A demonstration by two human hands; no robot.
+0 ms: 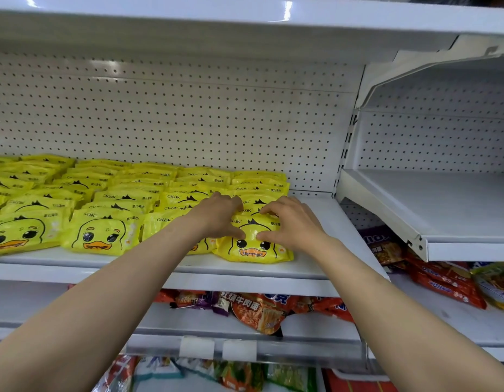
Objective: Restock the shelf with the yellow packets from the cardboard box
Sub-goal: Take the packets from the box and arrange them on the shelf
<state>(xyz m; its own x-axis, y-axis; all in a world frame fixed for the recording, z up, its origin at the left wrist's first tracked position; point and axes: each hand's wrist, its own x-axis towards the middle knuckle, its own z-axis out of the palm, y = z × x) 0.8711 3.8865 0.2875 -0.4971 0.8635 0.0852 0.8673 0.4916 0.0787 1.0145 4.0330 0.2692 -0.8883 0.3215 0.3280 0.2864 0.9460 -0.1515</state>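
Yellow packet (255, 247) near shelf (316, 267) front edge; left hand (217, 219) and right hand (290, 222) both pinch it.

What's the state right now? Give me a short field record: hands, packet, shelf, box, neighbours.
left hand: on the front packet, fingers curled over its top edge
right hand: on the same packet, thumb and fingers pinching it
packet: yellow, duck face forward, at the right end of the front row
shelf: white, yellow packets in rows from the left, bare strip at the right
box: not in view
lower shelves: noodle packs
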